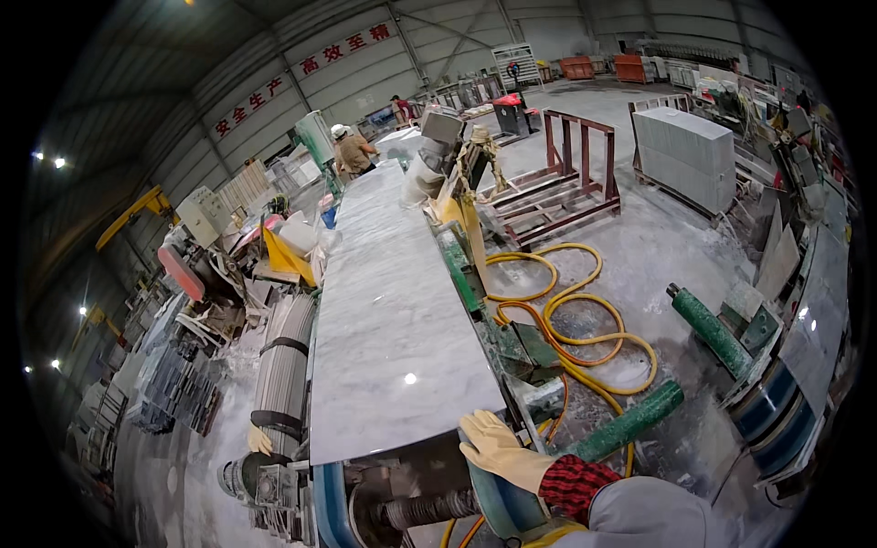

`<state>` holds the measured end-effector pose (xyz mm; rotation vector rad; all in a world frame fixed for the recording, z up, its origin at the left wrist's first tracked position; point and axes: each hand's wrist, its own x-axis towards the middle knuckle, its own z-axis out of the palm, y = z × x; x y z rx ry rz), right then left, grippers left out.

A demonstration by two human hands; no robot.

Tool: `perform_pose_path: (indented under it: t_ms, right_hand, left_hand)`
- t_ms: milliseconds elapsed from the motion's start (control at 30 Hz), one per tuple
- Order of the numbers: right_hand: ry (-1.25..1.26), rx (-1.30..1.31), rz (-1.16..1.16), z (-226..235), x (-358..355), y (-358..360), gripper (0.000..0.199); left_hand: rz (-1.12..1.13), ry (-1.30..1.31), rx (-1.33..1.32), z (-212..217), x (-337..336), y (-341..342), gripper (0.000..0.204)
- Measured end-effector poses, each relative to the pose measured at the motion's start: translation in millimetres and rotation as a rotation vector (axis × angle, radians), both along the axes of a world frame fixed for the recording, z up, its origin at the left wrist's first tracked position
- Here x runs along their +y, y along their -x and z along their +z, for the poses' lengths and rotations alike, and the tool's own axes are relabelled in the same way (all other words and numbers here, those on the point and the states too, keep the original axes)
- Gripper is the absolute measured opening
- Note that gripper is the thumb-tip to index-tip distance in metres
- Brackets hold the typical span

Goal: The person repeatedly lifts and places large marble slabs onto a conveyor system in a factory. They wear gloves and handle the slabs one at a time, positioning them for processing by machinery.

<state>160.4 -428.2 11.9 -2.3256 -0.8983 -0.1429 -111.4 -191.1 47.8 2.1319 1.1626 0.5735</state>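
Observation:
A long, polished grey-white stone slab (393, 310) lies flat on a roller conveyor and runs away from me. My right hand (501, 449), in a cream glove with a red-and-black checked cuff, rests at the slab's near right corner, above a blue conveyor belt (502, 498). Its fingers are stretched out and not wrapped round anything. My left hand does not show. A small cream glove (259, 439) is on the machine to the left, with no arm visible behind it.
Yellow hose (594, 320) loops over the floor to the right, near a green roller (630, 420). Beyond stand a dark red metal rack (585, 164) and a stack of pale slabs (685, 155). A person in a white helmet (352, 153) stands by the slab's far end.

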Motion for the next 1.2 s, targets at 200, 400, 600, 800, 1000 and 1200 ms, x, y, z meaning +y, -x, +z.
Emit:
perform_pose_path:
  t_ms: [200, 400, 600, 800, 1000, 1200]
  right_hand:
    - [0.047, -0.195, -0.097, -29.5, 18.4, -4.8, 0.062]
    - [-0.008, -0.164, -0.076, 0.9, 17.7, -1.7, 0.051]
    - [0.107, -0.244, -0.266, -15.4, 22.6, -2.9, 0.057]
    - [0.259, -0.169, -0.31, -25.0, 14.9, -2.3, 0.06]
    - [0.269, -0.2, -0.31, -26.0, 16.0, 1.3, 0.061]
    - [0.19, -0.235, -0.271, -18.5, 15.8, 1.6, 0.055]
  left_hand:
    - [-0.013, -0.084, -0.006, 3.2, 37.5, -11.5, 0.051]
    - [-0.157, -0.15, -0.038, -15.8, 102.7, -18.7, 0.05]
    - [-0.535, -0.544, -0.093, -72.8, 214.7, -90.4, 0.048]
    - [-0.659, -0.614, -0.017, -81.9, 255.4, -139.5, 0.056]
    - [-0.66, -0.534, 0.04, -69.4, 251.6, -141.8, 0.056]
    - [-0.648, -0.578, 0.004, -71.9, 250.9, -142.3, 0.054]
